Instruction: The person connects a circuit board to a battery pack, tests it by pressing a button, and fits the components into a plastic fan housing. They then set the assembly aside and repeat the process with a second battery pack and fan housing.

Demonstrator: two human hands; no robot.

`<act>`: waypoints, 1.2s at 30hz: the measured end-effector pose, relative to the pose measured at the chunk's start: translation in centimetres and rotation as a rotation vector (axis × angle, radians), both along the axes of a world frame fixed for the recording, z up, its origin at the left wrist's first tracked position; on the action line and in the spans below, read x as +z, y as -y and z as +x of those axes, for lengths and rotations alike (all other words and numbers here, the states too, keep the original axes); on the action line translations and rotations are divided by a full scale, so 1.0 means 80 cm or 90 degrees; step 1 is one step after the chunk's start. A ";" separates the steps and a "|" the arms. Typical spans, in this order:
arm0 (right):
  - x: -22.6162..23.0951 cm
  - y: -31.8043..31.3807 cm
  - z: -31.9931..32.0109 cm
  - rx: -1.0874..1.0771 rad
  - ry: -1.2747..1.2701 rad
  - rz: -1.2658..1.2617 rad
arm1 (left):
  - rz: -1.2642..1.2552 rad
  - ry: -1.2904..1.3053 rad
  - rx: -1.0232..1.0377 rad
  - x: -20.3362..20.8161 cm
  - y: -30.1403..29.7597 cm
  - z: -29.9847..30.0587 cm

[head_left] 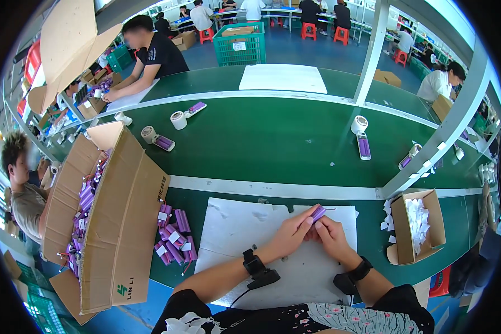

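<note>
A purple battery pack (318, 213) with a short dark wire is held up between my two hands, above the white work sheets (236, 222). My left hand (293, 234) is closed around its lower part, thumb against its side. The fingers of my right hand (330, 236) are also closed on the pack, from the right. The lower end of the pack is hidden by my fingers. To the left of the sheets lies a pile of purple battery packs (175, 236), several bearing white labels.
A tall cardboard box (125, 222) of battery packs stands at left. At right, a small carton (441, 225) holds white paper pieces. Beyond a pale rail (261, 186), white round-headed devices (359, 125) with purple cells lie on the green belt (250, 145). Co-workers sit nearby.
</note>
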State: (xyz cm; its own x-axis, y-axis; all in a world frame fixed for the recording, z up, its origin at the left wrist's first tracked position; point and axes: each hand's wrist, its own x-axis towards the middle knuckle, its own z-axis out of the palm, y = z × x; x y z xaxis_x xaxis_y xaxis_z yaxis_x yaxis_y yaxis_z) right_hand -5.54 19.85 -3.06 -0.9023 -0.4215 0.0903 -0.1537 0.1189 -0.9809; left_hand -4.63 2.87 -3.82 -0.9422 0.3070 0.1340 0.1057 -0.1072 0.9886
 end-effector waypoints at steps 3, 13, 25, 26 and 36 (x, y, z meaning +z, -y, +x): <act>-0.002 0.000 0.000 0.012 -0.008 0.003 | -0.019 -0.005 0.005 0.002 0.002 0.001; -0.001 -0.004 -0.001 0.013 0.002 -0.003 | -0.014 -0.016 0.004 0.003 -0.001 0.000; -0.003 -0.005 -0.002 0.009 0.001 0.001 | -0.034 -0.023 0.007 0.001 -0.001 -0.002; -0.006 -0.005 -0.002 0.010 0.000 -0.001 | -0.036 -0.021 0.006 0.001 -0.001 -0.001; 0.001 -0.002 0.000 0.018 0.004 0.012 | -0.039 -0.028 -0.001 0.006 0.002 0.000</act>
State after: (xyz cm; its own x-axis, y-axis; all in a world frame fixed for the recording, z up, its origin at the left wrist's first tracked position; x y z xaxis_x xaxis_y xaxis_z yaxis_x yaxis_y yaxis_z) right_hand -5.57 20.03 -2.99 -0.8905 -0.4486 0.0761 -0.1508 0.1332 -0.9796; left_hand -4.65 2.68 -3.32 -0.9353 0.3173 0.1568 0.1496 -0.0472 0.9876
